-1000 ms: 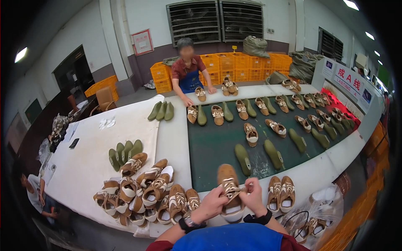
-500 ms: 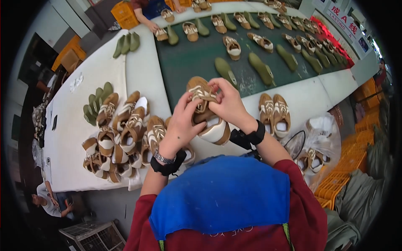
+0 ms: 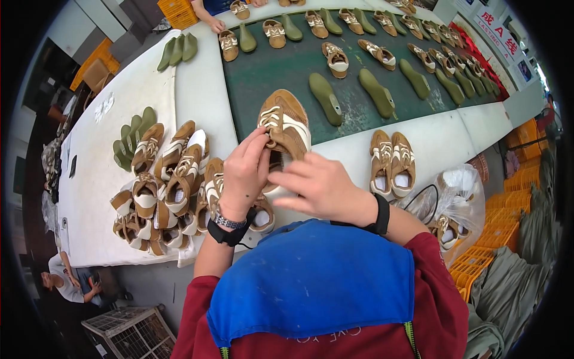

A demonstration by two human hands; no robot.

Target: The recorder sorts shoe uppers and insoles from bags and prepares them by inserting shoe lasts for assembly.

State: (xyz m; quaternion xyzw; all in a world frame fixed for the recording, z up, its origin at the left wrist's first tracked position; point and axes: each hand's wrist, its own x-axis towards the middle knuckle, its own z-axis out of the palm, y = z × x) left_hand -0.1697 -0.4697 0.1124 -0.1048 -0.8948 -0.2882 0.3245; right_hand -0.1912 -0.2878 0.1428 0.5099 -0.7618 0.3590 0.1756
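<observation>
A brown sneaker with white stripes and cream laces (image 3: 293,110) is held in front of me, toe pointing away, above the near edge of the table. My left hand (image 3: 244,173) is closed on its left side, thumb and fingers pinching near the tongue and upper laces. Beside the heel opening, my right hand (image 3: 323,186) has its fingers stretched out and apart, slightly blurred; it partly hides the heel. To the left lies a heap of similar sneakers (image 3: 146,194), and a matching pair (image 3: 391,158) stands on the right.
Beyond runs a green conveyor belt (image 3: 263,90) bearing sneakers and green shoe lasts (image 3: 376,93). More lasts (image 3: 134,134) lie left on the white table (image 3: 89,197). A plastic bag with shoes (image 3: 457,197) and orange crates (image 3: 508,209) are at right. Another person's hand (image 3: 216,25) is at the far side.
My right hand has let go of the laces and come back toward the heel, fingers spreading. The sneaker has turned and shifted slightly away. Lasts and shoes on the belt have shifted slightly.
</observation>
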